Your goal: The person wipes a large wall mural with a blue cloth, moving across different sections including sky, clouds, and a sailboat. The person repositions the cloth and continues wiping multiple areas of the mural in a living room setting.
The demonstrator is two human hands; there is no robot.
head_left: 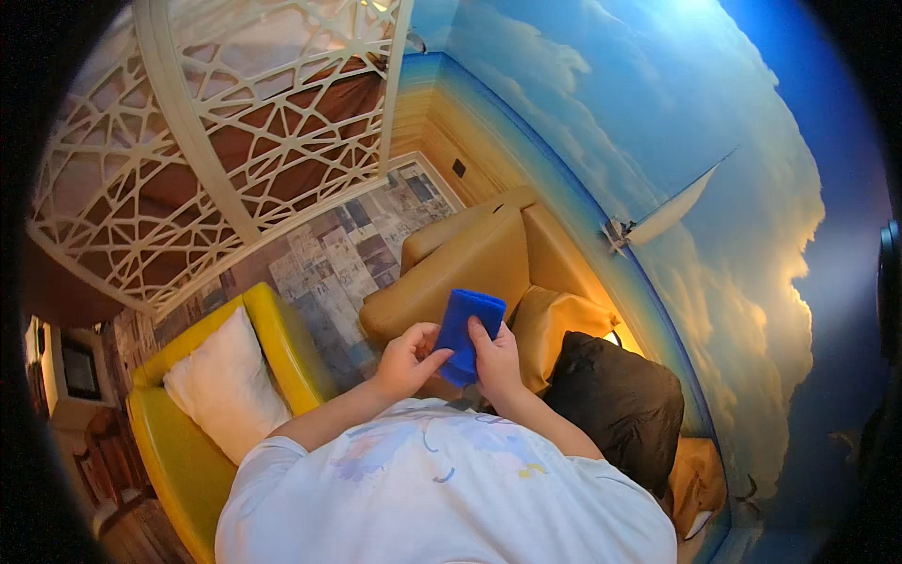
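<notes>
A folded bright blue cloth (pixel 458 329) is held up in front of my chest, over the edge of a tan leather armchair (pixel 489 258). My right hand (pixel 498 362) grips its right side, with the thumb pressed flat on the front face. At the lower left edge, my left hand (pixel 411 359) pinches the cloth between thumb and fingers. The fingers behind the cloth are hidden. Both forearms reach in from my white shirt.
A yellow armchair (pixel 305 352) with a white pillow (pixel 228 385) stands at left. To the right lies a dark jacket-like bundle (pixel 615 390) on tan seating. A white lattice screen (pixel 244 141) rises at the back left; a sky-and-sea mural wall (pixel 583 122) curves along the right.
</notes>
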